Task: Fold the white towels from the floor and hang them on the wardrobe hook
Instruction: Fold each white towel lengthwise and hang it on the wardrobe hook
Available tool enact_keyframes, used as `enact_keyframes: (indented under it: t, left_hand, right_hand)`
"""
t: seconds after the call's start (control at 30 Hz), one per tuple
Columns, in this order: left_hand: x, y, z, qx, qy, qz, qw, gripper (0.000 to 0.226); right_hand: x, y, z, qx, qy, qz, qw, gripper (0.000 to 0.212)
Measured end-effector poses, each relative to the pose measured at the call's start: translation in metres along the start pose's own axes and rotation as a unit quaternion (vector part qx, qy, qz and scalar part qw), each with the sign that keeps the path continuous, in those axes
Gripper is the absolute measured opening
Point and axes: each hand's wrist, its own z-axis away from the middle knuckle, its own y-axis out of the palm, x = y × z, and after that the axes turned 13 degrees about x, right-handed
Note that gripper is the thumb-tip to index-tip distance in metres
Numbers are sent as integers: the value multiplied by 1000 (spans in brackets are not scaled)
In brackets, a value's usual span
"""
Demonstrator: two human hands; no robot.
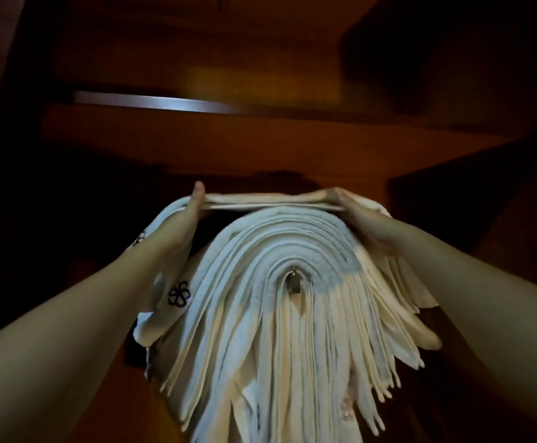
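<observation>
Several folded white towels (270,330) hang draped in a thick stack over a small metal wardrobe hook (293,282), whose tip shows at the centre of the arch. Just above the stack a folded white towel (260,201) is stretched flat. My left hand (190,215) grips its left end with the thumb on top. My right hand (356,219) grips its right end. The held towel's sides droop behind both hands, and a dark flower embroidery (179,294) shows on the left flap.
Dark brown wardrobe walls close in on both sides. A wooden shelf (197,135) runs across above the towels, with a pale metal rail (152,102) under its top board. The inside is dim.
</observation>
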Motion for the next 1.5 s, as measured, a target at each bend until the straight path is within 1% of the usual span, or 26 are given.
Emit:
enact_keyframes:
  t: [0.03,0.1,0.17,0.23,0.27,0.37,0.43,0.5,0.53,0.6,0.67,0.73,0.77,0.83,0.9,1.0,1.07,1.1,1.17,1.2,1.27,1.33,1.37,1.43,1.5]
  left_hand:
    - [7,0,4,16,-27,4,1000,78]
    - [21,-2,12,37,-59,19,997,90]
    - [29,-3,23,48,-73,-10,996,98]
    - [31,-7,30,44,-80,-16,996,94]
    - [30,-10,33,48,-82,6,995,89]
    - [30,-18,41,44,-92,51,993,86]
    - [39,-19,48,27,-102,46,993,89]
    - [54,-20,58,1,-123,55,991,94]
    - [61,-20,65,-24,-130,78,988,96]
    - [76,-21,79,-109,-135,158,972,97]
    - [90,-24,95,-183,-126,215,951,93]
    - [105,-23,109,-221,-113,257,934,78]
    - [112,-22,115,-227,-120,272,927,69]
    - [122,-15,129,-217,-164,283,920,53]
    - [127,-11,141,-203,-217,264,918,46]
    - [122,3,161,-194,-249,243,917,46]
    - [113,15,182,-191,-282,233,911,44]
    - [107,21,195,-179,-299,222,911,43]
    - [101,31,220,-127,-322,164,924,44]
    - [98,35,233,-98,-326,121,933,45]
    - [94,42,260,-34,-310,34,950,44]
    - [88,51,287,37,-271,-46,961,40]
    - [83,56,302,69,-249,-82,963,39]
    - [77,67,329,123,-216,-125,961,42]
    - [76,82,352,190,-199,-152,949,46]
  right_hand:
    - [-10,0,3,4,30,-32,999,67]
    - [-27,-5,13,8,65,-51,997,71]
    - [-39,-14,24,5,86,-63,994,72]
    - [-46,-25,33,-8,93,-83,992,74]
    - [-48,-31,37,-16,90,-98,991,79]
    - [-51,-43,45,-37,99,-141,984,105]
    - [-58,-45,49,-55,122,-184,974,114]
    - [-70,-40,54,-73,150,-222,961,109]
    - [-78,-36,57,-85,168,-231,955,106]
    - [-93,-27,64,-131,218,-228,940,100]
    - [-107,-17,75,-179,267,-196,926,81]
    - [-116,-4,91,-212,305,-158,915,53]
    - [-120,3,99,-219,320,-150,909,41]
    - [-125,16,117,-235,343,-156,896,31]
    - [-126,30,136,-243,360,-158,887,32]
    - [-112,61,166,-258,369,-115,885,49]
    - [-100,84,185,-248,360,-91,895,42]
    - [-93,95,195,-235,359,-78,900,34]
    - [-77,120,218,-197,366,-51,908,17]
    - [-67,133,229,-182,369,-30,911,16]
    - [-47,160,252,-138,372,54,916,20]
    - [-28,188,276,-82,355,153,918,31]
    - [-20,201,289,-61,347,185,917,35]
    - [-7,224,319,-31,340,219,914,39]
    - [-1,243,352,-10,347,228,910,39]
